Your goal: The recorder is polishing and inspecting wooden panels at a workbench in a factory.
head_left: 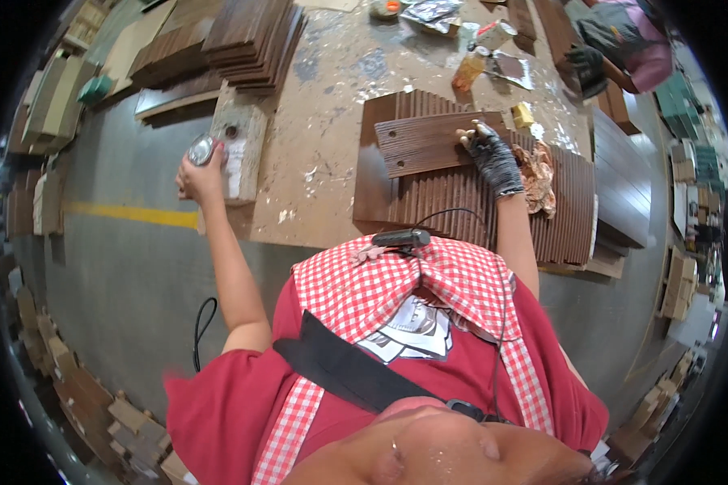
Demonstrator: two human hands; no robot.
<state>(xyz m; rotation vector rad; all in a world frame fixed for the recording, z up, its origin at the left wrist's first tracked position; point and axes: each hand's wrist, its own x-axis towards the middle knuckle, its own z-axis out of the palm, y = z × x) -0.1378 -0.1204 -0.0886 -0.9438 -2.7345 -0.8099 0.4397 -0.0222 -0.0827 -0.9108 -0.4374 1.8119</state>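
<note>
My left hand, bare, is wrapped round a small object with a round, shiny silver top; its exact kind I cannot make out. It is at the left edge of a pale block with a dark hole. My right hand, in a dark, worn glove with bare fingertips, grips the right end of a dark brown wooden board. Two holes show near the board's left end. Beneath it lies a row of ridged brown wooden boards. A crumpled, stained rag rests beside my right hand.
Stacked brown boards stand at the far left of the paint-spotted table. A bottle of amber liquid and a yellow block are beyond my right hand. At the far right, another person's gloved hand is by a board.
</note>
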